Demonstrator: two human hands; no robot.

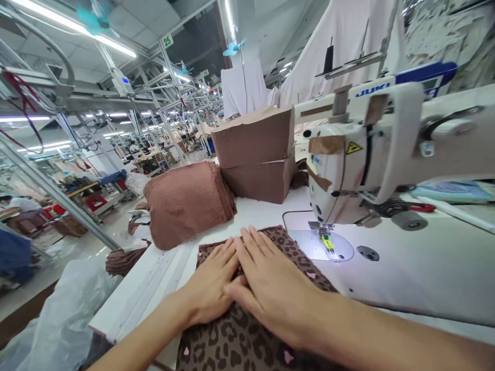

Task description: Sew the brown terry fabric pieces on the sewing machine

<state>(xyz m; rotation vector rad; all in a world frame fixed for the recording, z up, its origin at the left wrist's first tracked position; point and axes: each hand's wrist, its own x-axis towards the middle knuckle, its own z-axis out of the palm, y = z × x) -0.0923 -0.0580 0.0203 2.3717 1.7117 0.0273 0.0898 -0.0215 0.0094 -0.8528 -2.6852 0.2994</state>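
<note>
A brown leopard-print fabric piece (222, 335) with small pink marks lies over the front of the white sewing table, left of the needle. Flat on top of it rests my left hand (212, 283), fingers stretched forward. My right hand (266, 278) also presses flat on the fabric, its fingers extended and its thumb reaching across to my left hand. The two hands meet near the middle of the cloth, and neither grips anything. To the right stands a white sewing machine (348, 159) with a yellow-green presser foot (328, 242) over a lit plate.
A folded stack of brown fleece (185, 201) lies on the table's left side. Behind it sit stacked brown fabric blocks (255, 149). Clear plastic (73, 304) hangs at the lower left. Red-handled scissors (421, 207) lie behind the machine. Other workstations fill the left background.
</note>
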